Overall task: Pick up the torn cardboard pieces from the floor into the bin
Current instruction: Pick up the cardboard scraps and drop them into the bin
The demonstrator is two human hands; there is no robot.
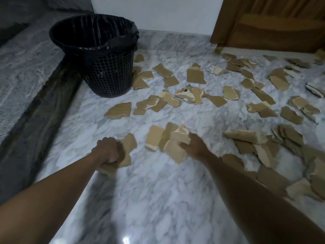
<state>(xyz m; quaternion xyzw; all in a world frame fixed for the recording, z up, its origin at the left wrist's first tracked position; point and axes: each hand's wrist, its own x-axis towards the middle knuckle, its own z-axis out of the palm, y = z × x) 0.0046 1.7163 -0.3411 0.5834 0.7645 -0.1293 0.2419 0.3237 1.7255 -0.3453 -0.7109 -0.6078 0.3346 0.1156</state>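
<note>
The person's left hand [107,150] is curled tight around a small bundle of torn cardboard [127,148], with brown scraps sticking out past the knuckles and below the wrist. The right hand [194,144] grips a thicker stack of cardboard pieces [175,146], fingers wrapped around its near edge; the stack looks lifted off the floor, though blur makes this hard to confirm. Just beside this stack, a pale rectangular piece [154,137] lies flat.

The rest of the scraps [195,75] are scattered across the grey marble floor [158,191], spreading from beside the bin toward the right edge, with a denser heap [263,147] near the right forearm.

The black mesh bin [98,55], lined with a black plastic bag [121,39], stands upright at the upper left, well apart from both hands. A few scraps lie touching or just beside its base. Left of the bin runs a dark step edge [44,110], and a wooden door [274,23] stands at the upper right beside a white wall [167,11].
</note>
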